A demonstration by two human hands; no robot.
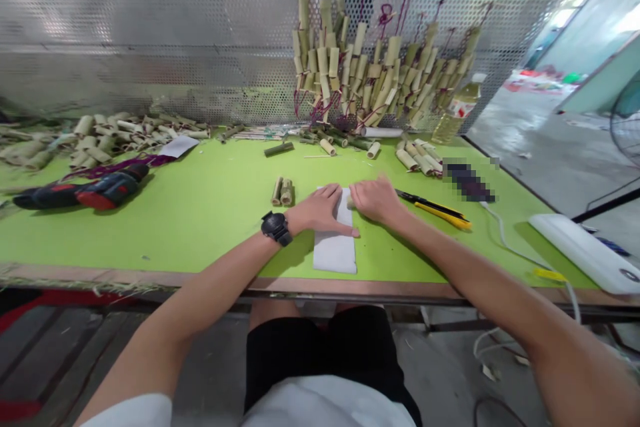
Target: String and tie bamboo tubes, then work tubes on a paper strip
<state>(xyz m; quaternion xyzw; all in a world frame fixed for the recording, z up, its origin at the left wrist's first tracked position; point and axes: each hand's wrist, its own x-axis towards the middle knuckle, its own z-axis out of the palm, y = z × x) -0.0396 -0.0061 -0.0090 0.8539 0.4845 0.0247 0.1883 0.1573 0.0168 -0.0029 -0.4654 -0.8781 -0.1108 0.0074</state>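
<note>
A white strip (334, 257), paper or sandpaper, lies lengthwise toward me on the green tabletop. Flat across its upper part rests my left hand (323, 209), fingers stretched forward and thumb out to the right, with a black watch (277, 228) on that wrist. At the strip's right edge my right hand (373, 200) is closed around a short bamboo piece (351, 202); only its pale end shows. Left of the hands stand two short bamboo tubes (285, 192). A yellow utility knife (445, 215) and a black-handled tool (407, 196) lie right of my right hand.
Strung bamboo hangings (370, 73) lean against the perforated metal wall. A bamboo pile (95, 140) and a cordless drill (105, 190) lie at left. At right are an oil bottle (456, 113), bamboo tubes (419, 157), a phone (469, 181) and a white device (585, 250) with a cable.
</note>
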